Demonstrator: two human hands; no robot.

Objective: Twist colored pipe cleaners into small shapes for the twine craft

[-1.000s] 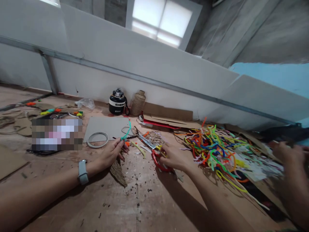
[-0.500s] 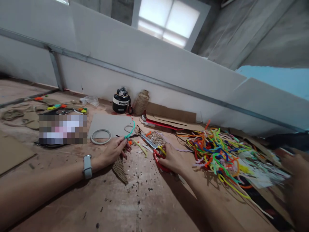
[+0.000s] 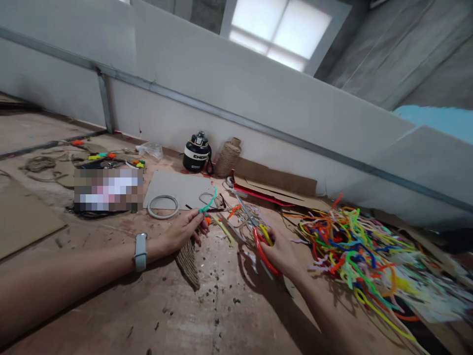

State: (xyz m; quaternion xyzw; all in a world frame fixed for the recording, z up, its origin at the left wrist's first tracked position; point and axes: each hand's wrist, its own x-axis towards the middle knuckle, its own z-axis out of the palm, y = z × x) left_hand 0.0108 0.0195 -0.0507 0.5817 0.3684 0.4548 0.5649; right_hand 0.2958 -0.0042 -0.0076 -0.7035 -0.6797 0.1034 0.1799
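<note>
My left hand (image 3: 189,228) pinches a teal pipe cleaner (image 3: 210,202), whose free end sticks up and to the right. Below that hand hangs a flat piece of coiled brown twine (image 3: 189,266), partly hidden by my fingers. In my right hand (image 3: 279,254) are scissors (image 3: 261,246) with red and yellow handles; their blades point up and away, apart from the pipe cleaner. Loose twine (image 3: 240,217) and a bit of orange pipe cleaner (image 3: 233,210) lie behind the blades. A pale yellow strip (image 3: 226,231) rests between my hands.
To the right spreads a tangled heap of coloured pipe cleaners (image 3: 347,241). A ring (image 3: 162,206) lies partly on a grey board (image 3: 177,185). Behind stand a black bottle (image 3: 195,154) and a twine spool (image 3: 228,158), beside cardboard (image 3: 277,177). A blurred-out patch covers something at left.
My right hand has drawn the scissors back to the right, away from the teal pipe cleaner. The other hand at the far right has left the view. The camera has turned slightly left.
</note>
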